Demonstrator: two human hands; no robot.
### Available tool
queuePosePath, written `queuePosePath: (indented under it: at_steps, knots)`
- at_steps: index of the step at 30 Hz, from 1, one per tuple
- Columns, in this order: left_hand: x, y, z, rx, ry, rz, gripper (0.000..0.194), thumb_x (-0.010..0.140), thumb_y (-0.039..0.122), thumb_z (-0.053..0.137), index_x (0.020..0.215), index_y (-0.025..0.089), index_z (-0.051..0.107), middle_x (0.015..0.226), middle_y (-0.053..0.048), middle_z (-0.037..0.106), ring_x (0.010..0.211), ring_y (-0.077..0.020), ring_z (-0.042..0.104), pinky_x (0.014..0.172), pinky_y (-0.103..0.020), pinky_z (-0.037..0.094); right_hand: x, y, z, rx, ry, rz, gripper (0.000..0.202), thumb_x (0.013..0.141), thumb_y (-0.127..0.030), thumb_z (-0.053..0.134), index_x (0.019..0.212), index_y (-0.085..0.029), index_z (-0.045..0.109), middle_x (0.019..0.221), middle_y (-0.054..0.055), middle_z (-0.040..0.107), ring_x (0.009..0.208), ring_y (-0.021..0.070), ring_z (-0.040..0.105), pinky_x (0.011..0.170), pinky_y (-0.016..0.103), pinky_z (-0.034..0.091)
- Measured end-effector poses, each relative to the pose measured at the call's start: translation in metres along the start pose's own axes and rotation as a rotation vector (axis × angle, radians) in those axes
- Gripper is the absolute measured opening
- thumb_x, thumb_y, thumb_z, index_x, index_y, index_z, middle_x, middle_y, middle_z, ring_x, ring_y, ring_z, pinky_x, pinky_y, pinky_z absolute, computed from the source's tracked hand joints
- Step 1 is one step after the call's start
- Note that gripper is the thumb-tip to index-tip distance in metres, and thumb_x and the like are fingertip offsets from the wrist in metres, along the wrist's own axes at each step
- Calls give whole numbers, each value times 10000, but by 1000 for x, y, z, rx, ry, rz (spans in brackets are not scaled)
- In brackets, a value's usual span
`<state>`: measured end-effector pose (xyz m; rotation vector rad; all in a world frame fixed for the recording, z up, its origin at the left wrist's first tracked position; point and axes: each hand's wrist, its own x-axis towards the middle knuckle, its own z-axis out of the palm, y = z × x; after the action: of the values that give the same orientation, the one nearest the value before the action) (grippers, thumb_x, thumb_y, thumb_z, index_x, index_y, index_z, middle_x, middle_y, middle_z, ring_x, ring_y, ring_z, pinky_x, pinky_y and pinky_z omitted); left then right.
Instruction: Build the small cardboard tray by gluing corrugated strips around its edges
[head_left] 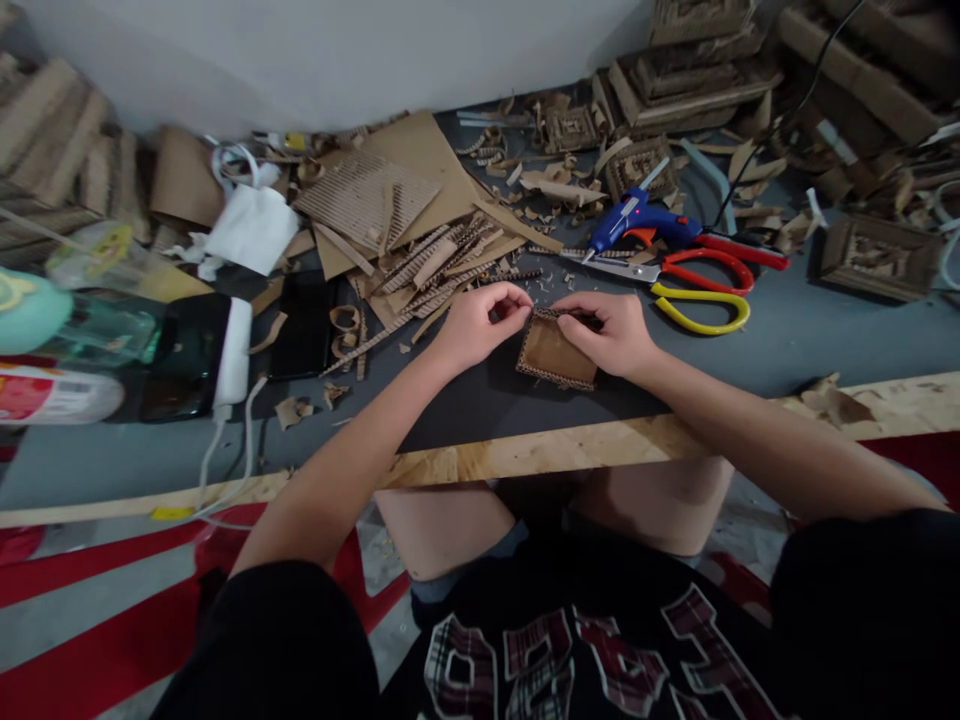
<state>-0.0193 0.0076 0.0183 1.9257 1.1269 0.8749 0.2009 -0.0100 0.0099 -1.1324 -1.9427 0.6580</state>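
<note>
A small square cardboard piece (pixel 559 350), edged with corrugated strips, sits near the front of the table. My right hand (pixel 611 328) grips its upper right part, thumb on the inner face and fingers behind. At its upper left corner, my left hand (pixel 484 325) has thumb and forefinger pinched together; what is between those fingertips is too small to make out. Just beyond the right hand lie scissors (pixel 701 285) with one red and one yellow handle. A blue glue gun (pixel 641 220) rests behind them.
Corrugated strips (pixel 442 260) and flat cardboard sheets (pixel 431 160) are heaped behind my left hand. Further left are a black phone (pixel 300 325), a white charger (pixel 235 350) with a cable, and bottles. Layered cardboard pieces (pixel 881 255) stand right. A wooden edge (pixel 525 452) borders the table.
</note>
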Motion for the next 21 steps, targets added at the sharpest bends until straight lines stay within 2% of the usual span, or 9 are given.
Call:
queuePosePath:
  at_steps: [4,9,17,21]
  knots:
    - [-1,5,-4,58,10,3,155,866,290,634,865,182,744,703,-3,695,600,-106,542,620,-249,423,-1,1,0,4,7,-6,334,845,-348,560,927,-146,813,778,57,781,629,153,643,605,272,475]
    - [-2,9,-5,220,-9,61,173,891,290,596,827,183,716,712,-13,690,617,-116,557,611,-257,397,-1,1,0,-22,5,-7,324,840,-343,569,935,-155,816,778,53,773,637,153,635,612,274,476]
    - [4,11,-10,251,-16,108,99,873,216,548,809,182,617,635,36,530,576,-92,467,597,-244,354,0,2,1,-10,24,-39,310,886,-361,588,972,-160,809,784,42,773,633,149,644,602,265,467]
    - [5,12,-13,248,1,121,72,864,185,541,805,189,581,639,45,497,583,-88,452,608,-242,355,0,2,1,-11,32,-48,292,886,-341,595,977,-158,805,791,47,771,649,157,659,617,273,481]
